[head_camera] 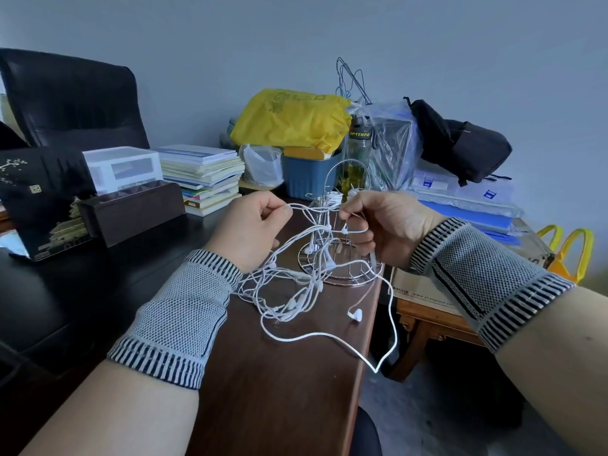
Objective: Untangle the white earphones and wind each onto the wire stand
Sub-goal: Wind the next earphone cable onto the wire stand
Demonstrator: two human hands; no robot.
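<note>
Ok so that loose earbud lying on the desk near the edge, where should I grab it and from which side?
Pinch the loose earbud by its short stem where the cord leaves it, coming from above and the right. It lies free on the desk, clear of the cable tangle, and the right hand is probably nearer than the left hand.

Left hand [253,230] pinching white earphones [296,291] cord | right hand [381,222] pinching same tangle | cords hanging onto desk [279,373] | wire stand [342,258] standing behind hands
</note>
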